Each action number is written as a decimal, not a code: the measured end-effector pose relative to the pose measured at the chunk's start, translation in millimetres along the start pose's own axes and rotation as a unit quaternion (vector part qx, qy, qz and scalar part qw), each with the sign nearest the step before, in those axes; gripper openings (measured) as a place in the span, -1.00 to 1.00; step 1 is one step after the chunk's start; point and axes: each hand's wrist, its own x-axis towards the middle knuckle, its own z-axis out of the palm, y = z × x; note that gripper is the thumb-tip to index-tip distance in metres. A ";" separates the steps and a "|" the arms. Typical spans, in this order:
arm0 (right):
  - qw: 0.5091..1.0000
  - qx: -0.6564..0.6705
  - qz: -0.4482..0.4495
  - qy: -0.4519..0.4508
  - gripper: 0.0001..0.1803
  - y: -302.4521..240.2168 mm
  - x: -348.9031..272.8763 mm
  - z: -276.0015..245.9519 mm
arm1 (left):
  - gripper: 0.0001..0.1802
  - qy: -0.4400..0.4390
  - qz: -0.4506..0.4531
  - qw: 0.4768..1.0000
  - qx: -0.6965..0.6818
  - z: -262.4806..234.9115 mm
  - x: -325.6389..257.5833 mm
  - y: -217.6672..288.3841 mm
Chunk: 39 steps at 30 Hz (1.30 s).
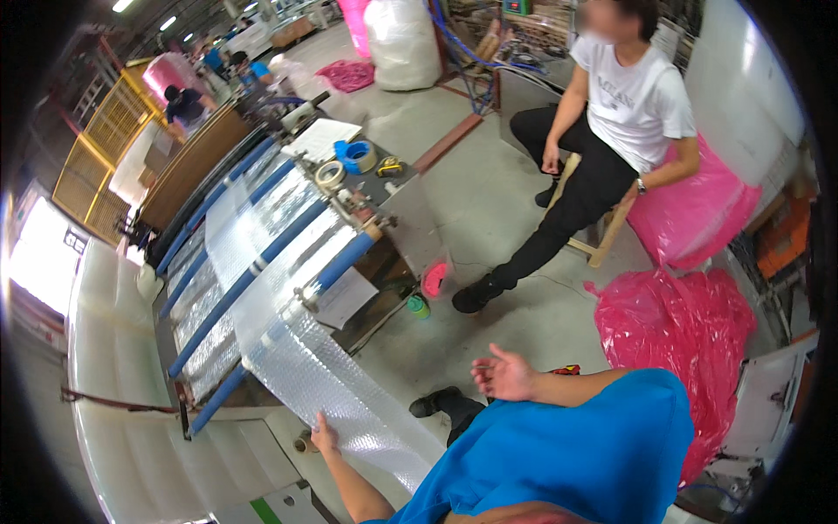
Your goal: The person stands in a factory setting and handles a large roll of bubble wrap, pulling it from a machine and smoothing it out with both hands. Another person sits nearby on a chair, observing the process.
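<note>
Blue fabric, the wearer's shirt (567, 454), fills the lower right of the frame, with both forearms coming out of it. At lower centre the left hand (324, 434) rests on the near edge of a sheet of bubble wrap (323, 375), fingers laid flat on it; whether they pinch the edge cannot be told. Just right of centre the right hand (504, 375) is raised over the concrete floor (489, 201) with palm up and fingers spread, holding nothing and well apart from the wrap.

From the left hand the bubble wrap runs up and left across a row of blue rollers (262, 262) on a long machine that reaches toward the upper left of the frame. On the machine's far end sit a roll of blue tape (356, 155) and a pale tape roll (329, 175), just beside each other. A small green-capped container (418, 306) stands on the floor by the machine's right side.

In the upper right a person in a white shirt (633, 96) and black trousers sits on a wooden stool, next to a pink plastic bag (690, 210). More crumpled pink plastic (681, 327) lies on the floor at right, near the blue sleeve. A big white sack (401, 39) stands at top centre.
</note>
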 end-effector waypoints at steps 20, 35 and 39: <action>0.988 0.104 0.016 -0.111 -0.35 -4.0 29.1 -19.7 | -0.17 0.005 -0.011 1.000 0.023 11.3 16.2 -2.1; 0.624 -0.779 -0.051 -0.004 -0.59 68.2 274.5 8.9 | -0.27 0.029 0.003 0.998 0.063 29.9 -30.2 43.3; 0.744 -0.668 -0.028 0.021 -0.66 79.9 266.8 11.1 | -0.26 0.049 0.009 0.997 0.059 30.4 -17.2 21.3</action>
